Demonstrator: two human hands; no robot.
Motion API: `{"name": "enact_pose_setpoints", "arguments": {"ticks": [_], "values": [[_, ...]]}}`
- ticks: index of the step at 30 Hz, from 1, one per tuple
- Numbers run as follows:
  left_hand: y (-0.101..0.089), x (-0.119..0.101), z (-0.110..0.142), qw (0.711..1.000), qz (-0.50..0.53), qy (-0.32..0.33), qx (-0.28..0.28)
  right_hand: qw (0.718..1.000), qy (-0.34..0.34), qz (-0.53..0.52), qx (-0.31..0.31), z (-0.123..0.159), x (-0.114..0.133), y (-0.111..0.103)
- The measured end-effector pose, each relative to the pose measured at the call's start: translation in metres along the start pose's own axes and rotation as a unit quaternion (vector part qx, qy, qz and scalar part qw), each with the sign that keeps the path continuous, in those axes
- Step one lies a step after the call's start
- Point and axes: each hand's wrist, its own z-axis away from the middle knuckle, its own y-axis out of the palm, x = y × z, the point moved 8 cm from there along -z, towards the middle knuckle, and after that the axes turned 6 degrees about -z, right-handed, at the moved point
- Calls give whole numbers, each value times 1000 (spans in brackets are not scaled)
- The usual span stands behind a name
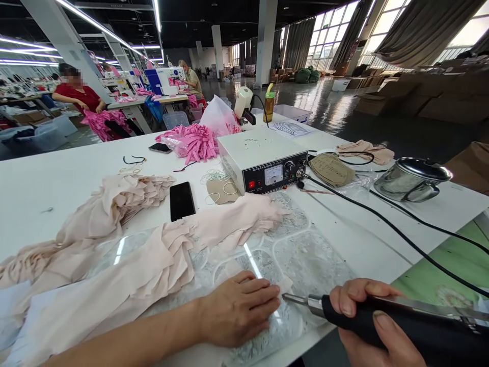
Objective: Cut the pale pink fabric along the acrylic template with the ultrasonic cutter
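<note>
The black tool slants slightly, its metal tip beside a small beige cloth on a clear sheet.

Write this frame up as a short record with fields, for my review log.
Setting: sewing workshop, white table
Left hand: palm down over the clear sheet
Right hand: gripping a black tool, metal tip near the left fingertips
Cloth: beige piles on the left, pink strips farther back
Equipment: box with dial
Also on table: metal mug, bottle
Background: person in red

Pink strips, beige fabric, black phone
</note>
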Motion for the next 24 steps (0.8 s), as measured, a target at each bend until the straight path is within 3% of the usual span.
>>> {"name": "enact_pose_setpoints", "arguments": {"ticks": [12, 24], "values": [[2, 1, 0, 1000, 10, 0, 0, 1000, 2, 1, 9, -1, -1, 3], [0, 0, 0, 1000, 10, 3, 2, 997, -22, 28, 66, -1, 8, 16]]}}
